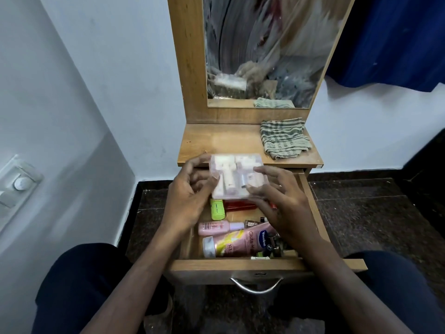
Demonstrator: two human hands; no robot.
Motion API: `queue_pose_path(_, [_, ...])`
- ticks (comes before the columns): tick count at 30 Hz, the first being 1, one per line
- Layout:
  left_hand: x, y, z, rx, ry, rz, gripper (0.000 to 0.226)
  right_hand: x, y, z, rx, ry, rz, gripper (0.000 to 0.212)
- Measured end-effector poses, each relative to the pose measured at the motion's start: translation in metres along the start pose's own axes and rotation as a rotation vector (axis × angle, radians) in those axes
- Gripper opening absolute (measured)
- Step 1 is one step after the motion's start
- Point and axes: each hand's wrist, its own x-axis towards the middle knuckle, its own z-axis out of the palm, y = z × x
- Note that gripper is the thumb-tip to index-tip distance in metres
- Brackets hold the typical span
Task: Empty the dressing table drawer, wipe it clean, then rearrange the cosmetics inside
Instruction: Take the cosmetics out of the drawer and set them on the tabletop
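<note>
A clear plastic case of small white and pink cosmetic containers is held above the rear part of the open drawer, its far edge level with the front lip of the dressing table top. The left hand grips the case's left side, fingers curled round the edge and thumb toward the near corner. The right hand holds the near right corner, its fingertips bent lightly onto the lid; the fingers are only partly closed. The case is flat, roughly square and translucent; its contents are blurred and cannot be told apart further. Below it, inside the drawer, lie a lime-green tube and a red bottle near the back, a pink bottle with a pale cap farther forward, and a large pink Vaseline tube nearest the front, lying on its side with its cap to the left. Small dark items crowd the drawer's right front corner, partly hidden by the right wrist. The drawer front carries a curved metal handle. On the table top, to the right, lies a folded green-checked cloth, well apart from the case. Behind it rises a wood-framed mirror, its reflection smeared.
</note>
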Motion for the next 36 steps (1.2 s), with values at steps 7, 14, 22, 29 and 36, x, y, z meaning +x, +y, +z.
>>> queue_pose_path(7, [0.044, -0.002, -0.003, -0.12, 0.077, 0.086, 0.051, 0.036, 0.0, 0.016, 0.431, 0.147, 0.481, 0.039])
queue_pose_path(14, [0.111, -0.01, -0.025, 0.061, 0.222, 0.259, 0.036, 0.113, 0.033, 0.061, 0.415, 0.18, 0.606, 0.045])
queue_pose_path(22, [0.157, -0.027, -0.049, 0.25, 0.322, 0.319, 0.039, 0.167, 0.055, 0.11, 0.313, 0.181, 0.595, 0.033])
queue_pose_path(29, [0.169, -0.03, -0.047, 0.242, 0.352, 0.284, 0.04, 0.176, 0.057, 0.115, 0.279, 0.163, 0.614, 0.031])
queue_pose_path(36, [0.168, -0.034, -0.046, 0.265, 0.361, 0.23, 0.044, 0.172, 0.054, 0.11, 0.201, 0.131, 0.552, 0.036])
